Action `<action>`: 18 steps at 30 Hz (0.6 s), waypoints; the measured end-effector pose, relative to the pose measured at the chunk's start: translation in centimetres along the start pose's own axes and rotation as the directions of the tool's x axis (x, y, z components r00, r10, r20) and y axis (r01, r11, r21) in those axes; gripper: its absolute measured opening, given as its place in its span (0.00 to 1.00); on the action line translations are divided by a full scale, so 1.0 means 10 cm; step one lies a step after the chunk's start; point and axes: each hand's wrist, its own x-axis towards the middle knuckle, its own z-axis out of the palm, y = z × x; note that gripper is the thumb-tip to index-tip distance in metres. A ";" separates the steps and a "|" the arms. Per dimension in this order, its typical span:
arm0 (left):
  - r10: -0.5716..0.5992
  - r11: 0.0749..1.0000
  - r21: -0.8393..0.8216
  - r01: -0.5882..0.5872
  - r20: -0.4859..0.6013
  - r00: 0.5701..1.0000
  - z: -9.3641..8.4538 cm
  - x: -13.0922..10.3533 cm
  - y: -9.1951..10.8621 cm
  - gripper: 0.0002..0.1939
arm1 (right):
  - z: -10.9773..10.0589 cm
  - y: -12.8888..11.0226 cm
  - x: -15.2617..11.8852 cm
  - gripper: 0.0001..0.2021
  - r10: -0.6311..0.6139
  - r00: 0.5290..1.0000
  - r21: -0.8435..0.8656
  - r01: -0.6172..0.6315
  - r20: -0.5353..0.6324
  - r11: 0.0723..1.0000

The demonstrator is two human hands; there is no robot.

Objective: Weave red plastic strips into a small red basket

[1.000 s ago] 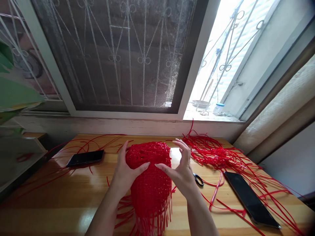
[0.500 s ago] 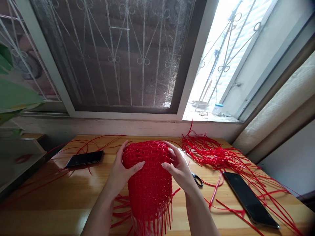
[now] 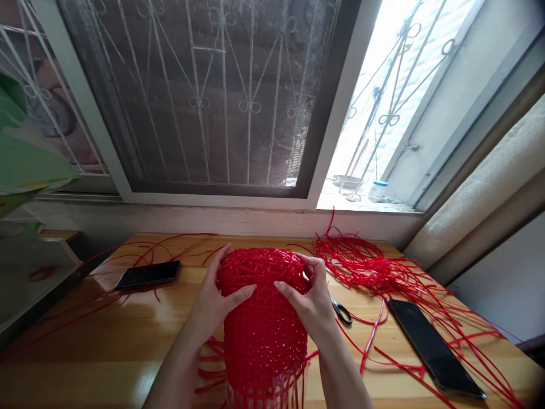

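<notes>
While upright, the woven basket sits between both hands.

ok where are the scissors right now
In the head view the scissors lie on the wooden table, just right of the right hand, partly hidden behind it.

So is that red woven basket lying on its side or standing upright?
On its side. The red woven basket has its closed end toward the window, loose strand ends toward the camera; left hand and right hand grip its sides.
</notes>
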 end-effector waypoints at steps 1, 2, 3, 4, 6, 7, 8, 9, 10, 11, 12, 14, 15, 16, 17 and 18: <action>-0.004 1.000 0.000 0.004 -0.007 1.000 -0.01 0.01 0.00 0.49 | -0.03 0.00 0.00 0.30 -0.013 0.999 -0.007 0.013 0.037 1.000; -0.007 1.000 -0.002 0.007 -0.019 1.000 -0.01 0.01 -0.01 0.49 | -0.07 0.00 0.01 0.33 -0.027 0.995 -0.003 0.027 0.098 1.000; -0.010 1.000 -0.009 0.010 -0.031 0.999 -0.02 0.02 -0.02 0.50 | -0.12 -0.01 0.02 0.35 -0.040 0.983 0.009 0.039 0.177 0.999; -0.012 1.000 -0.020 0.011 -0.040 0.999 -0.03 0.02 -0.02 0.50 | -0.17 -0.02 0.03 0.37 -0.052 0.964 0.026 0.047 0.261 0.999; -0.008 0.999 -0.048 0.006 -0.045 0.999 -0.03 0.02 -0.03 0.49 | -0.24 -0.03 0.06 0.35 -0.067 0.925 0.060 0.048 0.374 0.997; -0.005 0.998 -0.057 0.002 -0.038 0.999 -0.03 0.02 -0.03 0.49 | -0.26 -0.03 0.07 0.32 -0.070 0.920 0.070 0.047 0.386 0.996; -0.001 0.998 -0.060 0.000 -0.029 1.000 -0.02 0.02 -0.03 0.49 | -0.27 -0.04 0.07 0.28 -0.071 0.925 0.081 0.044 0.374 0.996; 0.002 0.998 -0.060 -0.004 -0.024 1.000 -0.02 0.01 -0.02 0.49 | -0.27 -0.04 0.08 0.24 -0.075 0.935 0.095 0.045 0.346 0.995; 0.007 0.998 -0.058 -0.008 -0.022 1.000 -0.01 0.00 -0.02 0.48 | -0.27 -0.04 0.08 0.20 -0.086 0.947 0.107 0.055 0.310 0.993; 0.011 0.998 -0.057 -0.012 -0.021 1.000 0.00 0.00 -0.01 0.48 | -0.26 -0.05 0.08 0.19 -0.098 0.955 0.110 0.069 0.281 0.992; 0.014 0.998 -0.060 -0.015 -0.021 1.000 0.00 -0.01 -0.01 0.48 | -0.25 -0.04 0.07 0.19 -0.110 0.957 0.108 0.084 0.269 0.991; 0.018 0.997 -0.068 -0.020 -0.023 1.000 0.01 -0.01 -0.01 0.49 | -0.24 -0.04 0.07 0.24 -0.141 0.949 0.094 0.119 0.283 0.989; 0.019 0.997 -0.068 -0.021 -0.025 0.999 0.00 -0.02 -0.01 0.49 | -0.24 -0.04 0.06 0.27 -0.155 0.944 0.083 0.137 0.291 0.987; 0.018 0.998 -0.064 -0.020 -0.029 0.999 0.00 -0.02 -0.01 0.49 | -0.24 -0.03 0.06 0.28 -0.167 0.942 0.071 0.152 0.292 0.986; 0.017 0.998 -0.059 -0.018 -0.032 0.999 0.00 -0.02 -0.01 0.49 | -0.23 -0.03 0.05 0.29 -0.175 0.943 0.056 0.166 0.284 0.985; 0.016 0.998 -0.056 -0.018 -0.034 0.999 0.00 -0.02 -0.01 0.49 | -0.23 -0.03 0.05 0.29 -0.183 0.947 0.036 0.180 0.265 0.983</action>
